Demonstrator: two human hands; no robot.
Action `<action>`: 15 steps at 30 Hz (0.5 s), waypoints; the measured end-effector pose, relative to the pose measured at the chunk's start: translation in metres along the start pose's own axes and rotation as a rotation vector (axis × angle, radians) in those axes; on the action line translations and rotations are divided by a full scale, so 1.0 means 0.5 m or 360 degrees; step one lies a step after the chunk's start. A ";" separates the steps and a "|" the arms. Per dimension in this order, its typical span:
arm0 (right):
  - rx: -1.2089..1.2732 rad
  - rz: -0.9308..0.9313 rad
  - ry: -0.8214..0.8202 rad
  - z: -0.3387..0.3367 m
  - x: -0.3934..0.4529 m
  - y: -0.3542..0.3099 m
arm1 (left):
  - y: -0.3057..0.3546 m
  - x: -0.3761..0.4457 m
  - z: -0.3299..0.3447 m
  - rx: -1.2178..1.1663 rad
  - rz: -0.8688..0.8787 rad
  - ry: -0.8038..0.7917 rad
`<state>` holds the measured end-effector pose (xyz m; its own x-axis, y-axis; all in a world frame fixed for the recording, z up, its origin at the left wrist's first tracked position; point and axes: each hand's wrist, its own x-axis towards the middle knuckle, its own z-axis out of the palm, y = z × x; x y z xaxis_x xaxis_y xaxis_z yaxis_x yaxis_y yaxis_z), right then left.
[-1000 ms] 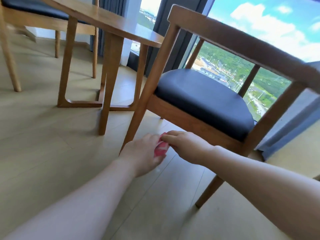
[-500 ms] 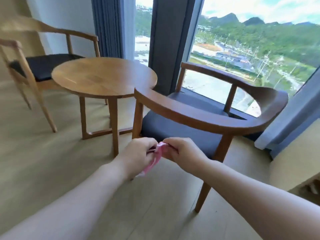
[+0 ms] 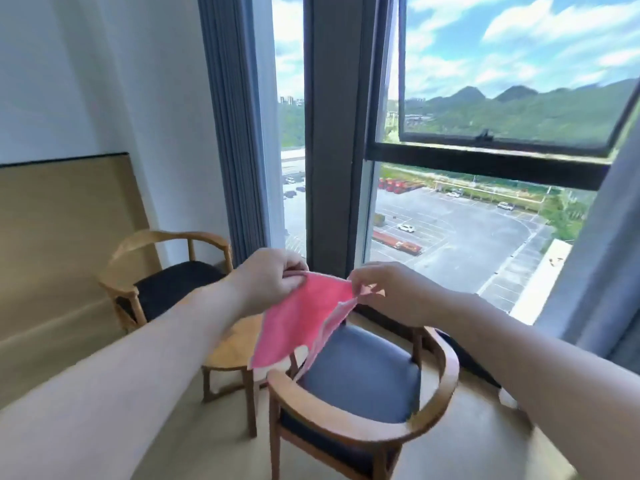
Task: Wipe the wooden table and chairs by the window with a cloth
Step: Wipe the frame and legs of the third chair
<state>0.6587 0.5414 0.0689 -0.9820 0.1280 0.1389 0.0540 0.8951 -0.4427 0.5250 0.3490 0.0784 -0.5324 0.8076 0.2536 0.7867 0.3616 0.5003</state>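
We hold our left hand [image 3: 268, 280] up in front of us, its fingers and thumb pinching one top corner of a thin pink rectangular cloth [image 3: 302, 318]. Our right hand [image 3: 391, 291] pinches the opposite top corner between thumb and fingertips, so the cloth is stretched between the two hands and its lower part hangs free in the air, touching no furniture. Directly below the cloth stands a curved-back wooden chair with a dark blue padded seat [image 3: 360, 386], its armrest rail wrapping round the seat. Just to the left of that chair, partly hidden behind the hanging cloth, we see a round light-wood table [image 3: 232, 348] on slatted legs. Beyond the table, near the white wall, stands a second wooden chair with a black seat [image 3: 166, 282]. Behind the furniture, grey-blue pleated curtains [image 3: 235, 133] frame a tall dark-framed window [image 3: 485, 161].
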 end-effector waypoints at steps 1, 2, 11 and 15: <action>-0.0025 0.0029 -0.0018 -0.046 -0.016 -0.002 | 0.039 0.014 -0.025 0.0023 0.0024 0.0063; -0.0060 0.0055 0.0003 -0.084 -0.031 0.000 | 0.073 0.027 -0.044 0.0028 0.0044 0.0123; 0.0602 0.0407 0.0406 -0.237 -0.120 0.056 | 0.266 0.127 -0.072 -0.0218 0.0240 0.0303; 0.0719 0.0262 0.0215 -0.239 -0.122 0.050 | 0.314 0.164 -0.090 -0.0322 0.0429 0.0114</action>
<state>0.7418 0.6069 0.1554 -0.9332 0.3330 0.1350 0.0934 0.5876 -0.8038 0.5907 0.4508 0.2151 -0.3404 0.8240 0.4530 0.8281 0.0345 0.5595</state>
